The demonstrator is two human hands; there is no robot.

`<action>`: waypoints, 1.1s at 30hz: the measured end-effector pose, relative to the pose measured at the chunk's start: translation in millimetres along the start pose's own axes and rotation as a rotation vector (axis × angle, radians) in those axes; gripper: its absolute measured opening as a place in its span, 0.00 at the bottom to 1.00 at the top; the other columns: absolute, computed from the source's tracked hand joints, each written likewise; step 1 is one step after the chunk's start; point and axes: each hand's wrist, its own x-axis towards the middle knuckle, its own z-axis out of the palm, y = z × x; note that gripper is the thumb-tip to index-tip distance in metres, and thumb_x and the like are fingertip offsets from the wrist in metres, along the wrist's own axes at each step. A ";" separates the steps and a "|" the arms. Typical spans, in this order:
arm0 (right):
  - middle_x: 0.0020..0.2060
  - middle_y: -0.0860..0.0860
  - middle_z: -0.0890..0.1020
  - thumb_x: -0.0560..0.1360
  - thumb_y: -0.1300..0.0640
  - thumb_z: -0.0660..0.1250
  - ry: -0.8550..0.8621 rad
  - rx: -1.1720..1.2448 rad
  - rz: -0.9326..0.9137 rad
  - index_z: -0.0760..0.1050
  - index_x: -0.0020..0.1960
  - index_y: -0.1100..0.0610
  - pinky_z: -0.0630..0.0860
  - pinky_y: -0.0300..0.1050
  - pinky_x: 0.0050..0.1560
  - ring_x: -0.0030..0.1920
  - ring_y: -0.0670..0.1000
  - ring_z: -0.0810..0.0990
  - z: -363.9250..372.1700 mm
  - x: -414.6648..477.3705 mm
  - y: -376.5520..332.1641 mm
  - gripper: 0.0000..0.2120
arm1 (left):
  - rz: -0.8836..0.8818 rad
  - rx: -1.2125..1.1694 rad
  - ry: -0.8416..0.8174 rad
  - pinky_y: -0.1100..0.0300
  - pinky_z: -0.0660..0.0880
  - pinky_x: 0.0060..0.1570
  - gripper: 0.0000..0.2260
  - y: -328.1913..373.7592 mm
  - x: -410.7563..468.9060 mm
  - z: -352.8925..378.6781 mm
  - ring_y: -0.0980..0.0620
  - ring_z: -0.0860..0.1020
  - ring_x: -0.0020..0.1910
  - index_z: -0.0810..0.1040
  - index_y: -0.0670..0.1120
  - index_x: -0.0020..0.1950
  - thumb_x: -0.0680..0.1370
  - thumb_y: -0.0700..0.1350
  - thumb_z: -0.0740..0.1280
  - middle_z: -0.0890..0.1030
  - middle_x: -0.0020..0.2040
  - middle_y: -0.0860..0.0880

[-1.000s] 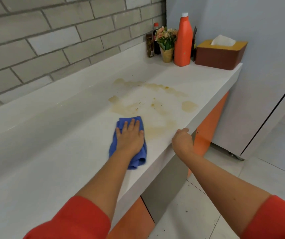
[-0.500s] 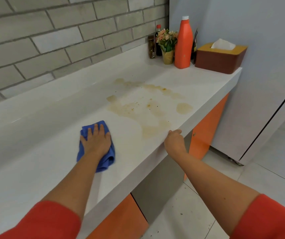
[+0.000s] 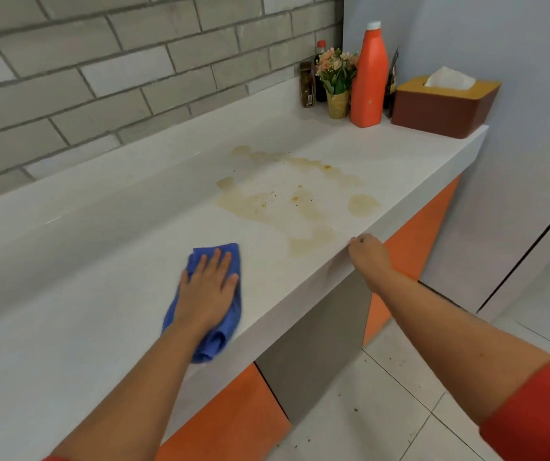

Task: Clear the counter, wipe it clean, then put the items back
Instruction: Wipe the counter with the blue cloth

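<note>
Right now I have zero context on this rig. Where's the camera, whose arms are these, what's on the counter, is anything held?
There is no machine here: a person works with bare hands. One wide-angle camera on their head looks forward and down, so both arms reach in from the bottom of the picture.

The left hand lies flat, fingers straight, pressing a blue cloth onto the white counter. The right hand curls over the counter's front edge, seemingly to brace, and holds nothing else.

Ahead of the cloth is a brownish stain, not yet wiped. At the far end stand an orange bottle, a small pot of flowers, a dark jar, a dark bottle with a red cap and a brown tissue box.
</note>
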 end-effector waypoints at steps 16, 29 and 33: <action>0.69 0.63 0.63 0.77 0.68 0.59 -0.265 -0.590 -0.096 0.61 0.70 0.69 0.64 0.55 0.70 0.68 0.68 0.65 2.6 14.3 2.0 0.22 | 0.195 -0.101 -0.065 0.49 0.41 0.74 0.23 129.0 32.3 4.6 0.49 0.44 0.77 0.45 0.49 0.77 0.83 0.51 0.44 0.45 0.78 0.50; 0.69 0.65 0.62 0.77 0.66 0.60 -0.229 -0.664 -0.143 0.61 0.69 0.71 0.64 0.56 0.70 0.67 0.71 0.65 5.5 8.7 3.3 0.23 | -0.225 -0.077 -0.039 0.44 0.42 0.74 0.24 44.1 55.2 -4.2 0.46 0.44 0.77 0.44 0.48 0.77 0.82 0.51 0.43 0.44 0.78 0.49; 0.69 0.66 0.61 0.77 0.68 0.58 -0.259 -0.662 -0.132 0.59 0.69 0.74 0.65 0.56 0.69 0.67 0.71 0.65 2.5 7.2 0.5 0.22 | -0.039 -0.064 -0.037 0.44 0.42 0.74 0.24 113.4 67.0 0.9 0.46 0.44 0.77 0.44 0.48 0.77 0.82 0.51 0.43 0.44 0.78 0.49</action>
